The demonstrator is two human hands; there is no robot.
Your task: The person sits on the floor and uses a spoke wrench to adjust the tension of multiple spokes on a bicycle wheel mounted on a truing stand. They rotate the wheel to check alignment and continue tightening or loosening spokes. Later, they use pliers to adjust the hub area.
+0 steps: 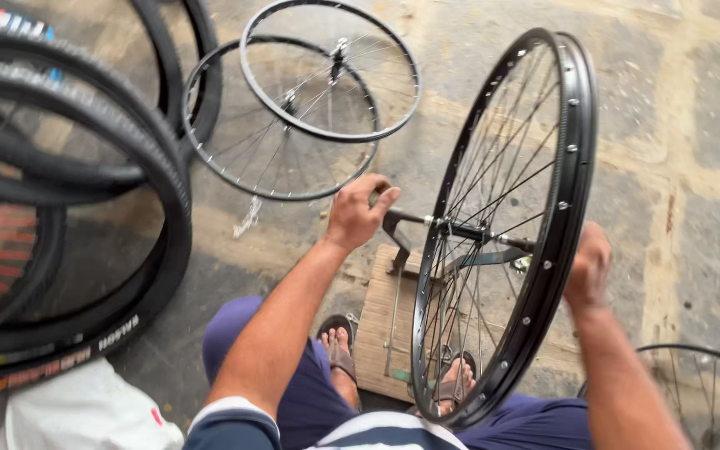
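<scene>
Wheel on the stand, hands at axle and rim

Wheel [506, 225] stands upright on a metal truing stand [400, 242], its black rim facing us edge-on, spokes fanning out from the hub [464, 229]. The stand sits on a wooden board [381, 321] on the stone floor, and the sandalled feet are planted right on that board, which looks like good bracing. Left hand [356, 212] is curled shut around the end of the axle bar, where it meets the stand's arm. Right hand [587, 267] is folded over the far side of the rim, fingers hidden behind it, so how tightly it grips I cannot tell. To do this well, I'd judge: keep the left hand firm so the axle stays seated, and let the right hand stay light on the rim, clear of the spokes. Two bare rims [310, 108] lie flat beyond, tyres [85, 208] stacked at the left, another wheel [702, 392] at lower right.
</scene>
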